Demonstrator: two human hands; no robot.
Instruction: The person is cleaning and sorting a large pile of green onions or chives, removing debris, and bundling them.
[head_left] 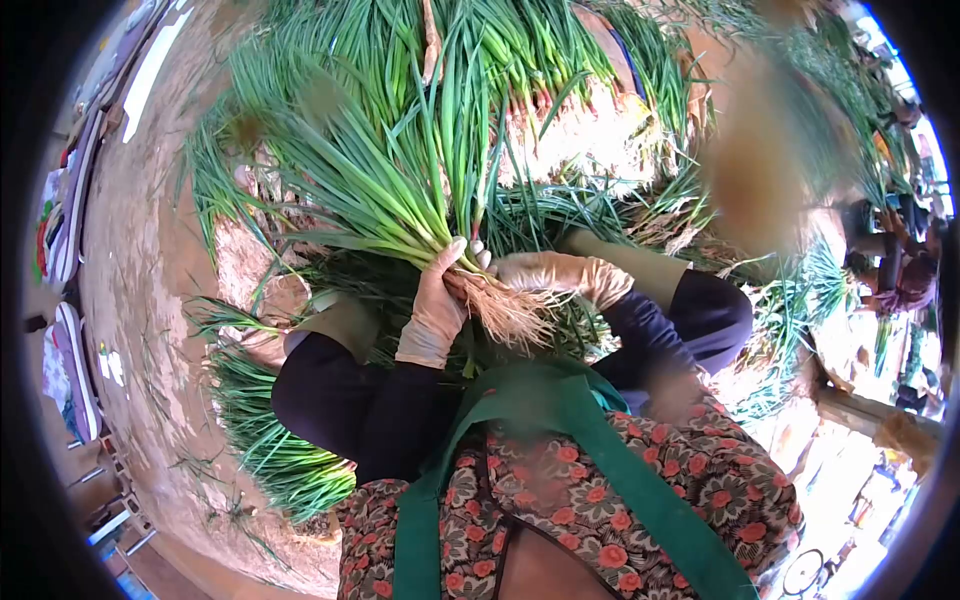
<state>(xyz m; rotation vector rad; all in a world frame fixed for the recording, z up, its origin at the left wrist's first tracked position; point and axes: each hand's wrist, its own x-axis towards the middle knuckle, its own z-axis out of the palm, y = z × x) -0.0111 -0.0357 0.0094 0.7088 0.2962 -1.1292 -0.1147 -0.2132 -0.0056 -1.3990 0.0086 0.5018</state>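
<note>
A brown earthen floor (125, 270) is seen to extend across the left of the scene, with loose green scraps scattered over it. The far side is occupied by a large heap of green onions (545, 50), whose pale root ends are turned towards the near side and are washed out by bright light. At the near edge, a floral top (710, 510) is worn by the person, crossed by a green apron (640, 480). A smaller heap (285, 470) is noted on the floor at near left; another pile (800, 300) lies on the right. At the far right edge, a second person (905, 275) is partly shown.

The bundle of green onions (400, 205) is held in the middle, above the lap — its leaves fanned towards far left, its tangled roots (510, 310) pointed towards near right. Dark sleeves (640, 320) are worn on both arms, and pale, soiled gloves on both hands. By the left hand (438, 300), the bundle is gripped just above the roots, the fingers being closed around the stems. The right hand (550, 272) is placed beside the root end; its fingers are partly hidden — whether anything is grasped by them cannot be told.
</note>
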